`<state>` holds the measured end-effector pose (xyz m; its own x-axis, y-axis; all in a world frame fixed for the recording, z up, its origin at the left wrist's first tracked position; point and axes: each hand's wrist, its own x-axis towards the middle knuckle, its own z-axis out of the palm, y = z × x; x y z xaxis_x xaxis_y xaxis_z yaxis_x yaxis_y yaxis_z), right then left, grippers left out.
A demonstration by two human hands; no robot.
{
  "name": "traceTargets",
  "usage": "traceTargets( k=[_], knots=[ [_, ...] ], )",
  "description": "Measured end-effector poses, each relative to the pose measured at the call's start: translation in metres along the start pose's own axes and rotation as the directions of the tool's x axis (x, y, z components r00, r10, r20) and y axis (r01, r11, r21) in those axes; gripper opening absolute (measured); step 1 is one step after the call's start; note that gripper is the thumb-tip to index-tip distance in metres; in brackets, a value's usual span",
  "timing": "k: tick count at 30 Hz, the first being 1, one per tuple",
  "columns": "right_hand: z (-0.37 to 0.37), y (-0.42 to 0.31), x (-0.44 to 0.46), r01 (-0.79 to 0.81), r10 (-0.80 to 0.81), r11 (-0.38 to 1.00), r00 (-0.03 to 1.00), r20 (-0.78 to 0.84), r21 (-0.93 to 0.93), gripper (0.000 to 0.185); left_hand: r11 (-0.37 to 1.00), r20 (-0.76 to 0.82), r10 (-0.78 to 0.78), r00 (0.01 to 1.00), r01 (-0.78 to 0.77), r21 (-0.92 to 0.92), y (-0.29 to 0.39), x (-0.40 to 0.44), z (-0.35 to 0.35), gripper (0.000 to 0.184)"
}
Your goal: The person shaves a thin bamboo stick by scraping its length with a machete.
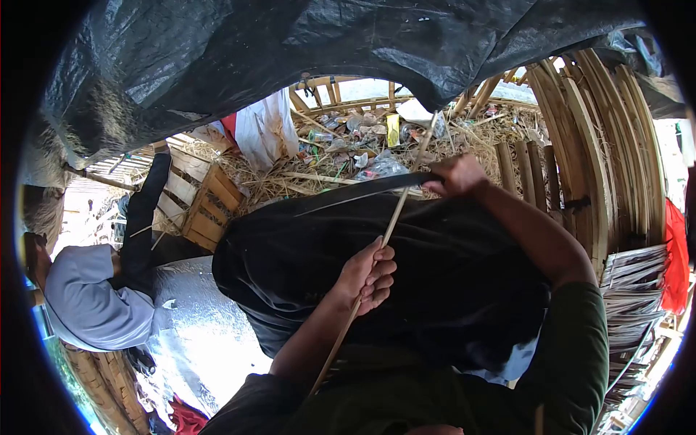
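Observation:
My left hand [367,278] is wrapped round a long thin bamboo strip [395,215], which slants from my lap up to the top right. Farther forward, my right hand [458,176] grips the handle end of a long dark blade [355,194]. The blade points left and crosses the strip above my left hand. Whether its edge touches the strip I cannot tell. Dark cloth [290,254] covers my legs beneath both hands.
A co-worker [98,293] in a grey shirt sits at the left near a wooden crate [212,206]. Litter and straw [355,141] lie ahead. Bamboo slats [609,138] stand at the right, above bundled thin strips [632,290]. A black tarp [254,51] hangs overhead.

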<state>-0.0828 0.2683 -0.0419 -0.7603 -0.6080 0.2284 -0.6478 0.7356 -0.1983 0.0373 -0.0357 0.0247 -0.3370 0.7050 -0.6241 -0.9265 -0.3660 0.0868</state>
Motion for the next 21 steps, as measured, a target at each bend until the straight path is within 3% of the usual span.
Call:
traceTargets(
  k=[1, 2, 4, 6, 7, 9, 12, 15, 16, 18, 21],
  knots=[
    [0.004, 0.017, -0.001, -0.019, 0.017, 0.998, 0.999, -0.028, -0.052, 0.041, 1.000, 0.016, -0.011, 1.000, 0.011, -0.007, -0.002, -0.003, 0.000, 0.042],
    [0.010, 0.037, 0.000, -0.204, 0.210, 0.963, 0.978, 0.012, -0.177, 0.040, 1.000, 0.035, -0.019, 0.999, 0.020, -0.012, -0.003, -0.007, 0.002, 0.042],
    [0.015, 0.048, 0.000, -0.362, 0.374, 0.873, 0.927, -0.027, -0.325, 0.040, 1.000, 0.033, -0.023, 0.999, 0.023, -0.008, 0.000, 0.000, 0.000, 0.042],
    [0.010, 0.043, -0.002, -0.335, 0.309, 0.862, 0.942, -0.128, -0.380, 0.042, 1.000, 0.042, -0.022, 0.999, 0.022, -0.014, -0.004, -0.003, 0.002, 0.042],
    [0.009, 0.037, -0.005, -0.352, 0.347, 0.902, 0.935, -0.066, -0.250, 0.042, 1.000, 0.053, -0.021, 0.998, 0.022, -0.016, -0.005, -0.002, 0.005, 0.042],
    [-0.002, 0.007, -0.006, -0.229, 0.240, 0.959, 0.969, 0.052, -0.165, 0.044, 1.000, -0.005, 0.001, 1.000, -0.001, 0.003, 0.000, -0.003, 0.005, 0.041],
    [-0.003, -0.005, -0.003, 0.079, -0.076, 0.995, 0.996, 0.052, -0.058, 0.046, 1.000, -0.012, 0.014, 1.000, -0.014, -0.015, 0.000, 0.000, 0.000, 0.041],
    [0.013, 0.041, -0.002, -0.134, 0.134, 0.986, 0.991, -0.007, -0.095, 0.048, 1.000, 0.028, -0.026, 0.999, 0.026, -0.011, -0.001, -0.011, 0.003, 0.042],
    [0.010, 0.051, 0.004, -0.314, 0.323, 0.932, 0.946, 0.023, -0.184, 0.048, 0.999, 0.076, -0.016, 0.997, 0.018, -0.035, -0.001, -0.014, 0.003, 0.043],
    [0.010, 0.054, 0.000, -0.427, 0.426, 0.849, 0.902, -0.075, -0.311, 0.047, 1.000, 0.007, -0.009, 1.000, 0.009, 0.007, 0.000, -0.014, 0.010, 0.043],
    [0.009, 0.027, -0.006, -0.295, 0.288, 0.947, 0.955, -0.073, -0.125, 0.046, 0.999, -0.007, 0.014, 1.000, -0.014, 0.035, 0.003, -0.009, 0.009, 0.043]
  ],
)
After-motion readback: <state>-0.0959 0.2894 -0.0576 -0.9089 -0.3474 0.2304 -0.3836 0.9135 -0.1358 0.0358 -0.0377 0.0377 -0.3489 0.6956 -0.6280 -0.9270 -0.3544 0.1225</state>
